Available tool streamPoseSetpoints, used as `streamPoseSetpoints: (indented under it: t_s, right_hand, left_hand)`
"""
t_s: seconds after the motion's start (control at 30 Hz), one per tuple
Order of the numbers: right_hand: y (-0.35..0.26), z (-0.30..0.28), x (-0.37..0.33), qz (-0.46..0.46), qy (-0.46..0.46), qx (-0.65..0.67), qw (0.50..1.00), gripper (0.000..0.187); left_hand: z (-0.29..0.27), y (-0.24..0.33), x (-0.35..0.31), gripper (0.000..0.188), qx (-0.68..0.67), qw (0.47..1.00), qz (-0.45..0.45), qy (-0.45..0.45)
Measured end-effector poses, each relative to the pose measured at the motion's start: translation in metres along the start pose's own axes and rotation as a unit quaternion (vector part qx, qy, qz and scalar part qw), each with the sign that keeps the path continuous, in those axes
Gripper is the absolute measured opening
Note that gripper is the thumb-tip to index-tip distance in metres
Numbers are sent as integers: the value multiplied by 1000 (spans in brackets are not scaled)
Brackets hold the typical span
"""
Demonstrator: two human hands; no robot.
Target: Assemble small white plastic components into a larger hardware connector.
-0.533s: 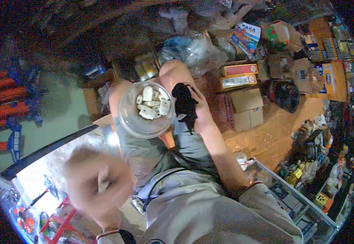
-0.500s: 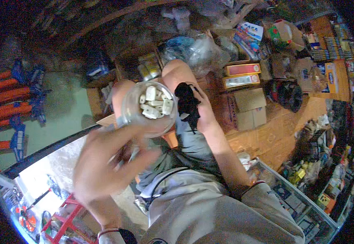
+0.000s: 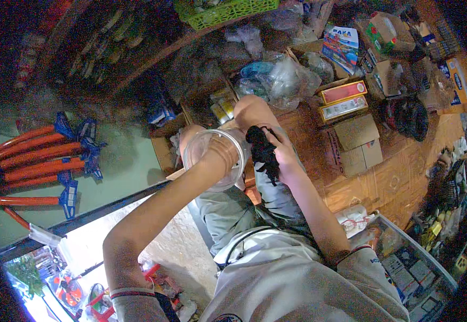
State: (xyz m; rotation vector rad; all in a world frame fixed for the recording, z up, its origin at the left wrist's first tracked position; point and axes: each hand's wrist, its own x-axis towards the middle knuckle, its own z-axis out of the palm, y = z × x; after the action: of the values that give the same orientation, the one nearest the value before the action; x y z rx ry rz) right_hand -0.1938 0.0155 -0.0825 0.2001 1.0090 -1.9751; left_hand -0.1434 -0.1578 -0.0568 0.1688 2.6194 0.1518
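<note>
A clear round plastic jar (image 3: 192,153) stands with its mouth upward between my knees. My left hand (image 3: 220,153) reaches down into it, past the rim. The jar walls and the hand itself hide the fingertips, so whether they grip anything does not show. The small white plastic pieces in the jar are mostly covered by this hand. Just right of the jar, above my thigh, my right hand (image 3: 284,156) is closed around a soft-looking black bundle (image 3: 264,153). Its exact kind cannot be made out.
Orange-handled tools with blue labels (image 3: 43,155) lie on a pale green surface (image 3: 121,147) at left. Cardboard boxes (image 3: 357,142) and plastic bags (image 3: 284,80) lie ahead and right on a wooden surface. A glass case (image 3: 405,255) stands beside my right elbow.
My left hand, blurred above the jar's near side before, is now inside the jar. The white pieces, visible earlier, are now mostly hidden. My right hand still holds the black bundle. The whole view has shifted.
</note>
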Motion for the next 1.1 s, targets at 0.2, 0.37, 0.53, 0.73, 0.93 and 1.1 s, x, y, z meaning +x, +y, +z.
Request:
streamPoseSetpoints:
  t_s: [0.2,0.37,0.53,0.73,0.93,1.1]
  right_hand:
    - [3,-5,-1,-15,-4,-8,1000,28]
    - [-3,-5,-2,-32,-39,5,999,27]
    - [-19,30,-34,-34,26,-10,999,21]
    - [-25,99,-95,-405,-46,-433,804,14]
    - [-6,144,-112,-345,-50,-430,832,17]
    - [-10,156,-116,-285,-60,-492,821,18]
  left_hand:
    - [-34,-9,-47,29,65,995,-16,-69]
    - [-77,10,-133,38,-290,942,-41,165]
    - [-36,56,-154,41,-715,533,-105,441]
    - [-17,102,-158,28,-744,443,-172,470]
    - [-49,113,-178,30,-673,509,-207,495]
    - [-46,108,-187,32,-603,574,-217,509]
